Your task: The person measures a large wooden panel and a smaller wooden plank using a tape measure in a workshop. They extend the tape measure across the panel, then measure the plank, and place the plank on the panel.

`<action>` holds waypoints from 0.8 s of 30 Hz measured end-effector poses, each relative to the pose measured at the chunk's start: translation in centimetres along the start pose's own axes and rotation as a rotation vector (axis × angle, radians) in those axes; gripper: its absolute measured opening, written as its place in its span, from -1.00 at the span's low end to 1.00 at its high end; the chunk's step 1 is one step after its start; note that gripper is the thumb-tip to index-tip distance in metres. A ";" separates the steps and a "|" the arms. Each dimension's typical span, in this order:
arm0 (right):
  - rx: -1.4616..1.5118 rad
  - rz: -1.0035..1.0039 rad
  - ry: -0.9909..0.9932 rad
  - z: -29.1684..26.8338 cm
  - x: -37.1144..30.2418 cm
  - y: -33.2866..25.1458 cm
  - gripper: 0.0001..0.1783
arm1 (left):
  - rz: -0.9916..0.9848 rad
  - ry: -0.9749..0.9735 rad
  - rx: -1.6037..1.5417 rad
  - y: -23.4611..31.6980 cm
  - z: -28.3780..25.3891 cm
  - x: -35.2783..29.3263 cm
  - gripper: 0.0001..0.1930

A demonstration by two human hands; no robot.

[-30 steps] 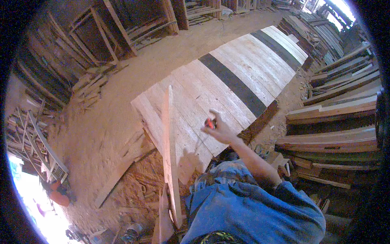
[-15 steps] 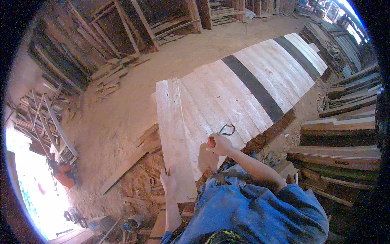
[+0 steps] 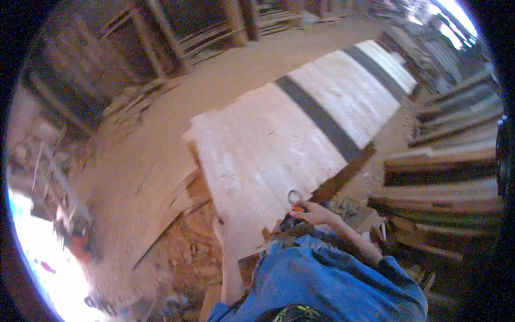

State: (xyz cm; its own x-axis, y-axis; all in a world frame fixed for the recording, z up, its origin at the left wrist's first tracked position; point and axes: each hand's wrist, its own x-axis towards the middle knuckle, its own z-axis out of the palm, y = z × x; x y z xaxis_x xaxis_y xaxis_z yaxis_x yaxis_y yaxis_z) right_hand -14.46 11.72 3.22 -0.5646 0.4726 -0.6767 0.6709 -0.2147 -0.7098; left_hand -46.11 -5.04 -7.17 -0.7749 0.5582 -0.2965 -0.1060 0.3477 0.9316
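A row of pale wooden boards (image 3: 257, 139) lies side by side in front of me, crossed by two dark bands. My left hand (image 3: 221, 231) is at the left edge of the nearest board (image 3: 225, 188), its fingers closed around that edge, though motion blurs them. Close to my body, by the near right corner of the boards, my right hand (image 3: 316, 213) is closed on a small red-and-black tape measure (image 3: 299, 207). A dark strap loop (image 3: 293, 196) sticks out from it over the boards.
Timber is stacked along the right (image 3: 440, 204). Wooden frames (image 3: 145, 43) lean at the back wall. Offcuts and shavings (image 3: 193, 241) cover the ground left of the boards, beside a long loose plank (image 3: 161, 231). Bright light enters at lower left.
My right hand has moved down and right toward my body with the tape measure. The nearest board now lies more evenly against the others. The whole view has shifted and blurred.
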 end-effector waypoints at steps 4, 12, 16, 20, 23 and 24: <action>0.087 -0.037 0.211 -1.6 -2.0 3.4 -0.26 | 0.075 -0.126 -0.233 2.2 3.6 -0.8 -0.70; 0.087 0.027 0.272 -7.0 -3.8 8.2 -0.35 | 0.073 -0.152 -0.171 3.8 11.1 -2.1 -0.59; 0.194 0.018 0.198 -10.9 -5.9 9.0 -0.39 | 0.237 -0.079 0.221 4.9 15.1 -3.0 -0.53; 0.213 -0.043 0.179 -15.5 -4.1 15.1 -0.36 | 0.266 -0.090 0.199 5.7 23.0 -3.9 -0.53; 0.175 -0.181 0.289 -22.2 -5.5 19.9 -0.36 | 0.260 -0.161 0.110 6.4 31.0 -4.7 -0.53; 0.176 -0.199 0.294 -24.3 -6.1 20.5 -0.37 | 0.255 -0.184 0.090 6.5 33.2 -4.8 -0.53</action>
State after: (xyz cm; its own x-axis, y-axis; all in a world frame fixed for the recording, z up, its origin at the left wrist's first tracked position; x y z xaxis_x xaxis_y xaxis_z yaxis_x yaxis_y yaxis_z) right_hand 14.45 25.21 -2.45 -0.4967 0.7386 -0.4558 0.4551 -0.2256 -0.8614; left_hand -22.39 19.56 -6.72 -0.6433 0.7596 -0.0963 0.1394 0.2398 0.9608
